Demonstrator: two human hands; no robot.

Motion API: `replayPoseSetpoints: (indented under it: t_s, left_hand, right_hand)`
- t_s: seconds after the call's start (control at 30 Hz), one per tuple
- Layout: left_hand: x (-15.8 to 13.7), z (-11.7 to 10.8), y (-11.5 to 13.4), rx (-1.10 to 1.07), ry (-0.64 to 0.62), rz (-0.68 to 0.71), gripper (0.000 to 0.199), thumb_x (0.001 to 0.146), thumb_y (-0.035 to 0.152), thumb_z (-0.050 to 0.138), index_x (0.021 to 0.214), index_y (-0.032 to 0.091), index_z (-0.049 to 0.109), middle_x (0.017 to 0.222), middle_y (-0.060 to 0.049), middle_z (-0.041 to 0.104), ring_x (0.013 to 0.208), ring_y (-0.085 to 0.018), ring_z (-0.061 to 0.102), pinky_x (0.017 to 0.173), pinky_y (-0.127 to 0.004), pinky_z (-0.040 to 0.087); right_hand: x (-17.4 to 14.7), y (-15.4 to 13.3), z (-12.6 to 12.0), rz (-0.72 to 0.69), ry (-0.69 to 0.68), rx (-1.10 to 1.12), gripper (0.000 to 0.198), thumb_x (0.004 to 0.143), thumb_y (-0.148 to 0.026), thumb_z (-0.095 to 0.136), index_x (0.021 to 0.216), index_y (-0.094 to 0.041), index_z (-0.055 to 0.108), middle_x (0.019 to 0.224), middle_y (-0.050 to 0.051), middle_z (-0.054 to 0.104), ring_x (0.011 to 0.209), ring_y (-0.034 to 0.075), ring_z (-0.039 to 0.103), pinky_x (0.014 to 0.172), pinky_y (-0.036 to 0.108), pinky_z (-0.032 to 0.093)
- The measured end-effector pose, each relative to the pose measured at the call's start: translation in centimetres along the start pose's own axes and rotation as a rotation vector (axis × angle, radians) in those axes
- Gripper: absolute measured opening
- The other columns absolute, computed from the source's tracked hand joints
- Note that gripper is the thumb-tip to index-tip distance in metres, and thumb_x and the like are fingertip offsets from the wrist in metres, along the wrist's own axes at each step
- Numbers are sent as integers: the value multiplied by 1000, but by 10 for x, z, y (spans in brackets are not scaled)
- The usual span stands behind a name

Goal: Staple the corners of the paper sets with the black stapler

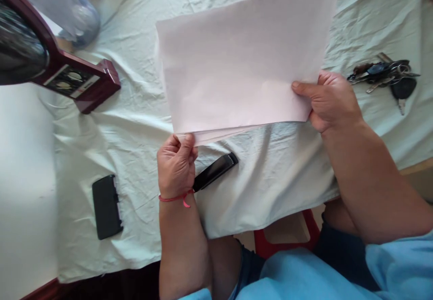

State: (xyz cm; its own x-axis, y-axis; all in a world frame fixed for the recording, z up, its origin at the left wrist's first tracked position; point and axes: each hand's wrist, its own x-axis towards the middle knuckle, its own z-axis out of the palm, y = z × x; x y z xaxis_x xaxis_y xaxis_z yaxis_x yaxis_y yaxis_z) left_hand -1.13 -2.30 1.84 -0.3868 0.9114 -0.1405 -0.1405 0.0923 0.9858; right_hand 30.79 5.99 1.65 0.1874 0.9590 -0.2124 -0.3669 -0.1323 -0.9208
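Several sheets of white paper [243, 61] are held above the cloth, their near edges fanned slightly apart at the left. My left hand [177, 162] pinches the near left corner between thumb and fingers; a red string circles that wrist. On the right, my right hand [333, 101] grips the near right corner, thumb on top and the other fingers underneath, partly hidden. A black stapler [216, 171] lies on the cloth just right of my left wrist, its lower end hidden behind that hand.
A pale cloth [142, 228] covers the table. At left are a black phone-like case [107, 207], a dark red wooden stand [91, 83] and a clear plastic container [72, 16]. A bunch of keys [389, 76] lies at right. Part of a red stool [287, 241] shows below the table edge.
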Motion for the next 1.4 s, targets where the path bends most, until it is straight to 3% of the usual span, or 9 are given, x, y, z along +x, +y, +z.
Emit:
replayPoseSetpoints:
  t_s: [0.2,0.33,0.47,0.57,0.67,0.83,1.0,1.23,1.4]
  left_hand:
    - [3,-3,-5,-18,58,-17,62,73,59,119,79,20,70,71,5,59,53,-5,44,45,-18,38]
    - [3,-4,-5,-35,71,9,65,62,48,124,78,21,67,70,8,57,53,-3,45,47,-16,38]
    - [5,-7,-8,-54,125,23,63,69,58,121,79,22,70,65,8,53,51,-5,42,44,-19,33]
    - [8,-8,-11,-99,181,38,56,79,65,114,85,23,76,77,3,67,61,-10,55,51,-21,47]
    - [10,-9,-14,-126,175,99,54,86,71,106,87,25,79,93,-3,78,86,-18,73,75,-28,65]
    - [10,-10,-17,-29,233,205,55,71,53,117,83,24,72,81,5,68,78,-15,66,77,-26,63]
    - [10,-9,-22,6,222,245,50,93,64,101,88,25,70,95,0,77,90,-20,76,84,-31,68]
    - [16,-17,-27,-14,266,242,56,71,54,119,89,23,76,86,5,72,82,-13,69,77,-20,64]
    - [13,-11,-23,-57,260,267,57,80,60,115,80,24,71,84,4,72,79,-13,69,76,-23,67]
  right_hand:
    - [-1,3,-2,42,16,19,29,77,-8,91,101,-24,85,115,2,93,124,27,85,128,47,65]
    - [2,5,-4,33,-2,10,30,78,-9,92,102,-25,85,118,3,93,128,27,85,128,47,65]
    - [3,8,-5,47,-9,0,27,79,-9,92,102,-23,86,115,4,93,124,28,86,123,47,68]
    - [3,8,-7,63,-29,-8,26,80,-9,91,102,-22,85,114,6,93,123,29,86,120,48,69]
    - [1,7,-8,74,-65,-28,27,81,-11,92,104,-23,86,114,6,93,125,31,86,120,51,70]
    - [-3,4,-6,87,-99,-89,22,80,-17,91,98,-29,87,110,4,92,129,35,87,122,58,71]
    - [-3,4,-5,118,-120,-82,25,78,-17,94,98,-30,87,111,6,92,125,38,88,121,61,71]
    - [-8,0,-3,141,-145,-64,22,80,-18,90,101,-25,88,106,6,91,121,34,88,120,56,71]
    - [-11,-2,0,158,-159,-84,17,78,-21,91,91,-29,83,105,4,91,125,34,87,120,54,72]
